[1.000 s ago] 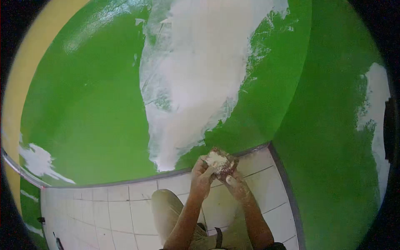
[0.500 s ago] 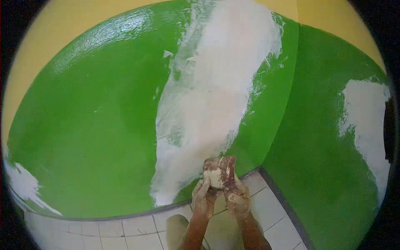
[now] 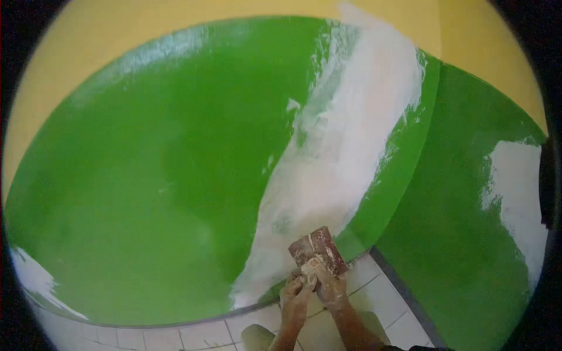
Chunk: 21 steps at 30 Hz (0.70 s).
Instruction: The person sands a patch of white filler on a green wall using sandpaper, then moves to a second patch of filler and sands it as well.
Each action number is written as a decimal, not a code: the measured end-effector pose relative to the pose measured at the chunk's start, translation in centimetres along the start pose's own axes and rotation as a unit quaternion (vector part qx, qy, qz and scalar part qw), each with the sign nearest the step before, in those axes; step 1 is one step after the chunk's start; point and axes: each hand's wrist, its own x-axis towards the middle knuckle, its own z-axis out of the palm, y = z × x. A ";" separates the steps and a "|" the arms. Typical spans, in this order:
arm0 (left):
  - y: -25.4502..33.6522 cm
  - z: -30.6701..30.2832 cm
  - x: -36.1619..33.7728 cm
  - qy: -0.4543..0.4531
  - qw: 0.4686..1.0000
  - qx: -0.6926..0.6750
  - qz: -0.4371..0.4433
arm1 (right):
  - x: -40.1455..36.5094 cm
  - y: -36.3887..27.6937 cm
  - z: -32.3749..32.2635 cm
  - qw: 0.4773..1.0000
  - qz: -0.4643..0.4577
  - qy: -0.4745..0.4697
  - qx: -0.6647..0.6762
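A brown, dust-streaked sheet of sandpaper (image 3: 313, 244) is held tilted in front of the lower wall, near the foot of a white putty strip. My right hand (image 3: 331, 288) grips its lower edge, with whitish dust on the fingers. Beside it, my left hand (image 3: 294, 291) has its fingers closed at the sheet's lower left edge; part of that grip is hidden. Behind the sheet runs the broad white putty patch (image 3: 342, 158), slanting up the green wall (image 3: 158, 193).
Another white patch (image 3: 518, 187) covers part of the green wall to the right, past the corner, and one more (image 3: 35, 275) lies at the far left. Yellow paint (image 3: 246, 9) is above. White floor tiles (image 3: 202, 335) meet a dark skirting line. My knees show below.
The sandpaper has turned so that it tilts, and its powder-covered face looks less white. My right hand has shifted further over the sheet. The view has swung left and up.
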 end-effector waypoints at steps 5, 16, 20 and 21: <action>7.5 1.6 2.3 0.061 0.773 0.526 0.349 | 7.4 -7.4 2.4 0.932 -0.314 0.083 -0.163; 16.1 10.6 13.7 0.147 0.317 0.748 0.564 | 25.5 -16.9 3.7 0.655 -0.568 0.145 -0.477; 15.6 10.8 13.9 0.171 0.302 0.757 0.553 | 21.1 -5.6 0.3 0.641 -0.562 0.038 -0.522; 15.6 10.8 13.9 0.173 0.305 0.753 0.557 | 18.7 -4.0 -0.9 0.674 -0.490 -0.005 -0.553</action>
